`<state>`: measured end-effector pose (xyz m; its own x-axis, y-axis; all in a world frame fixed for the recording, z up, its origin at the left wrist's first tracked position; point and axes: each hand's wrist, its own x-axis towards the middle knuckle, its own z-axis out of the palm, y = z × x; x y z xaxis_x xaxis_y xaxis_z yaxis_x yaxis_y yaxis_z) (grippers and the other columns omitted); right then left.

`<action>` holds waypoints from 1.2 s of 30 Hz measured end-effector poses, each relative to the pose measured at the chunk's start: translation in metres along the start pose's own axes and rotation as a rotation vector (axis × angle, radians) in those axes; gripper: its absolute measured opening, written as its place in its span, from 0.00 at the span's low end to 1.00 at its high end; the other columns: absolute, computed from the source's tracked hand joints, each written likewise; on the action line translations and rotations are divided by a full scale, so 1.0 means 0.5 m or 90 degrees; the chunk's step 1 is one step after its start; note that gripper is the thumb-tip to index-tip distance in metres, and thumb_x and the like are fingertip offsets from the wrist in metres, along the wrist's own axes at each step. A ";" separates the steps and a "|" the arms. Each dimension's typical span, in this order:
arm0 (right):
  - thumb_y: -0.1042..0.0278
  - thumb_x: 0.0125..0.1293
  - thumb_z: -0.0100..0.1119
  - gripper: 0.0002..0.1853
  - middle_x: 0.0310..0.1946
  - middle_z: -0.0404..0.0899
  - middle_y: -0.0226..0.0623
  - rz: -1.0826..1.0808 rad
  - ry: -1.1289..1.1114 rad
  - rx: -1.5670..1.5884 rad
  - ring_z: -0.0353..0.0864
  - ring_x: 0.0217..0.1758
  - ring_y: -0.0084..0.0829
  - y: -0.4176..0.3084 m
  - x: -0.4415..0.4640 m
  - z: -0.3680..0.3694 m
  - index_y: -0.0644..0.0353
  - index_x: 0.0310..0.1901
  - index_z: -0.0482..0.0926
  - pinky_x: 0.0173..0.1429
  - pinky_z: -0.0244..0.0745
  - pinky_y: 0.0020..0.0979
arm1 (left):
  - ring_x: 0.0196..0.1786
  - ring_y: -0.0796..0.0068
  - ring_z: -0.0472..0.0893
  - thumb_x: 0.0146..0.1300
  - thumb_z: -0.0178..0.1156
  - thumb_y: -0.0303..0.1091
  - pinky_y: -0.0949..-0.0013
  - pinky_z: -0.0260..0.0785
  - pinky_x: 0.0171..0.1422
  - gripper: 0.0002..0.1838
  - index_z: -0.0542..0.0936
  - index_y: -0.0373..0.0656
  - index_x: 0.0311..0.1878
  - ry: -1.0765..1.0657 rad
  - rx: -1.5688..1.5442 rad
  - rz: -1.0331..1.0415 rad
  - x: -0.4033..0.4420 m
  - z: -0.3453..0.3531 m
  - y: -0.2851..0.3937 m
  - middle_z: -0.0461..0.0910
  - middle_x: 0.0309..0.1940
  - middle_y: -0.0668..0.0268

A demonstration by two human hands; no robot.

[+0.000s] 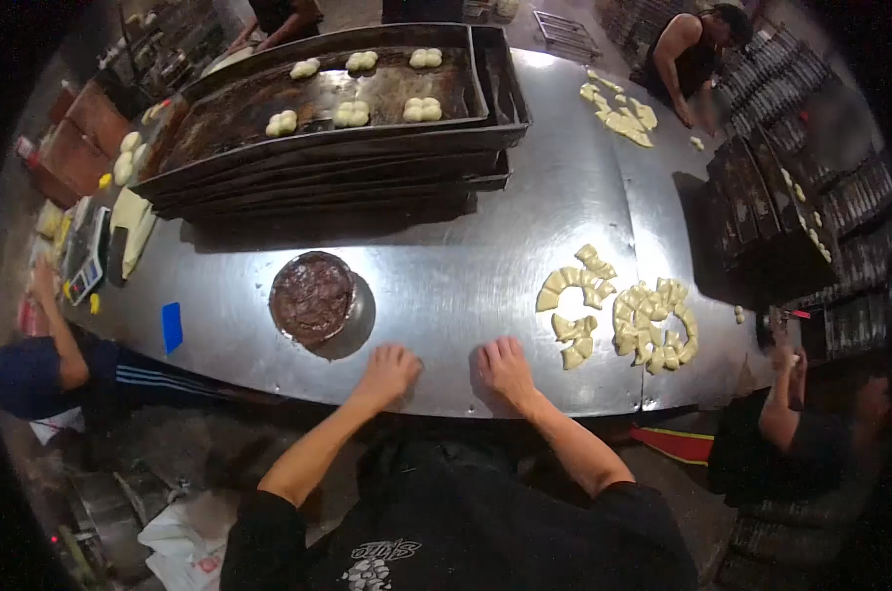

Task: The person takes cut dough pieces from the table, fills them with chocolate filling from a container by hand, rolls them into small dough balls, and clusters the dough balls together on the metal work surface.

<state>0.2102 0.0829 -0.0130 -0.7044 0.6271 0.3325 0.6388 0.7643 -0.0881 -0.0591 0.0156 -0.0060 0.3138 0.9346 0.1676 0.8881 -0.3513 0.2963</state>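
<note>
My left hand [392, 373] rests on the steel table near its front edge, fingers curled down and together. To its right, my right hand [504, 366] is cupped on the metal in the same way, a short gap between them. Whatever lies under either palm is hidden. A round bowl of dark brown filling [312, 298] stands just beyond my left hand. Beyond my right hand lie cut pale dough pieces [655, 325] in curved rows, with a smaller group of dough pieces [576, 295] beside them.
Stacked dark baking trays [328, 148] stand at the back left, the top one holding several dough clusters [351, 114]. A blue card [172, 327] and a scale [89, 258] are at left. More trays [761, 217] stand at right. Several people work around the table [446, 266].
</note>
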 end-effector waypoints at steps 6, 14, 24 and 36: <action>0.72 0.63 0.57 0.05 0.34 0.69 0.45 0.090 0.122 0.107 0.70 0.41 0.48 -0.125 0.042 0.074 0.63 0.36 0.74 0.46 0.66 0.49 | 0.53 0.45 0.72 0.68 0.55 0.40 0.46 0.64 0.60 0.15 0.76 0.37 0.48 0.082 -0.007 -0.026 0.019 0.159 0.023 0.74 0.46 0.50; 0.70 0.68 0.55 0.06 0.37 0.72 0.51 0.300 0.133 0.150 0.71 0.44 0.52 -0.051 0.093 0.063 0.65 0.40 0.75 0.50 0.66 0.50 | 0.52 0.50 0.71 0.70 0.55 0.43 0.44 0.65 0.54 0.14 0.77 0.43 0.48 0.065 -0.015 -0.157 0.055 0.092 -0.006 0.72 0.47 0.54; 0.71 0.62 0.57 0.10 0.40 0.73 0.44 0.266 0.126 0.076 0.72 0.46 0.46 -0.001 0.070 0.077 0.62 0.45 0.77 0.54 0.68 0.46 | 0.50 0.49 0.71 0.69 0.57 0.42 0.48 0.65 0.55 0.14 0.77 0.41 0.47 0.072 -0.035 -0.143 0.045 0.055 -0.013 0.73 0.46 0.55; 0.72 0.65 0.57 0.07 0.37 0.73 0.47 0.303 0.149 0.102 0.72 0.43 0.50 -0.012 0.058 0.052 0.61 0.43 0.75 0.49 0.69 0.48 | 0.46 0.50 0.71 0.69 0.56 0.37 0.48 0.63 0.54 0.10 0.77 0.39 0.43 0.127 -0.074 -0.124 0.100 0.066 -0.018 0.74 0.43 0.55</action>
<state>0.1779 0.1007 -0.0274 -0.2501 0.8730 0.4186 0.8020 0.4291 -0.4156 -0.0402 0.0674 -0.0312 0.0590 0.9597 0.2748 0.8772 -0.1812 0.4446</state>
